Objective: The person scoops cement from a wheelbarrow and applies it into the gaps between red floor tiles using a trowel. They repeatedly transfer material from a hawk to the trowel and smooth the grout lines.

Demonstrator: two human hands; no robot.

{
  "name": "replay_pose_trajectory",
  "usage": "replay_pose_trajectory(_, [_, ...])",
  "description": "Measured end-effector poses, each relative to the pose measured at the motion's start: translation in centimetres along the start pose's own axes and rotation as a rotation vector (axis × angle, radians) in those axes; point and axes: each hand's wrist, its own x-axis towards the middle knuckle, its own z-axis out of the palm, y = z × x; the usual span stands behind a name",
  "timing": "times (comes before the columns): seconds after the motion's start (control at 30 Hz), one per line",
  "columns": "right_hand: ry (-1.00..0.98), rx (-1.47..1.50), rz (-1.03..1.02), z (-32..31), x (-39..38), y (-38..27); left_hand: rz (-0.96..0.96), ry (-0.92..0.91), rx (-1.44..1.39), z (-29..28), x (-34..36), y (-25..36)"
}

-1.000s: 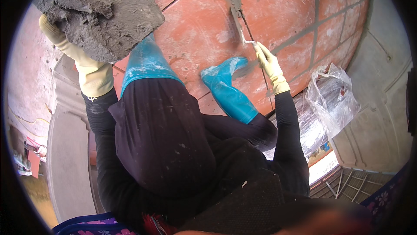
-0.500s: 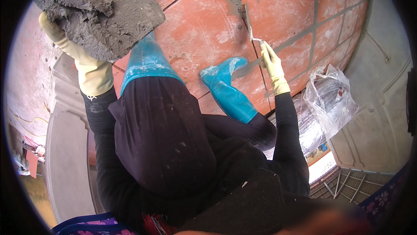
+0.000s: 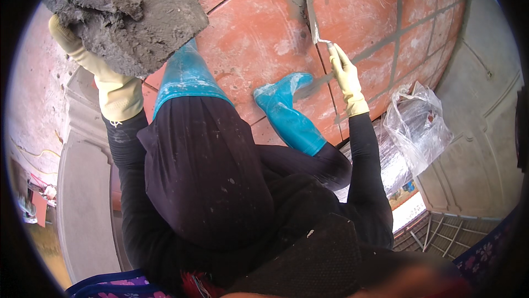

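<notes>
My left hand [image 3: 91,66], in a pale yellow rubber glove, grips the edge of a flat mortar board [image 3: 184,20] at the upper left. A thick heap of wet grey mortar [image 3: 104,9] covers most of it; the fingers underneath are hidden. In the matching glove, my right hand [image 3: 346,77] is closed round the handle of a small pointing trowel [image 3: 313,22]. The trowel's narrow blade points away from me, over a joint [image 3: 305,6] between red-orange tiles [image 3: 352,11]. Grey mortar is smeared along that joint's far part; nearer me the gap is dark and unfilled.
My blue rubber boots [image 3: 292,110] rest on the tiles between my hands. Crumpled clear plastic [image 3: 419,127] lies over a silvery sheet to the right, near a curved grey wall [image 3: 468,116]. A grey moulded ledge [image 3: 85,204] runs along my left side.
My right hand and the trowel have shifted slightly away from me along the joint, with the blade tip a little farther left. The left hand and mortar board have hardly moved.
</notes>
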Motion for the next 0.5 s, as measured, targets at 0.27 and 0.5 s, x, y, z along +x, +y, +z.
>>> replay_pose_trajectory(0.27, [-0.07, -0.249, 0.012, -0.7, -1.3, -1.2, -0.016, 0.042, -0.101, -0.6, 0.0, -0.6])
replay_pose_trajectory(0.5, [0.041, -0.408, -0.228, 0.2, 1.0, -1.7, -0.024, 0.066, -0.197, -1.0, 0.0, -1.8])
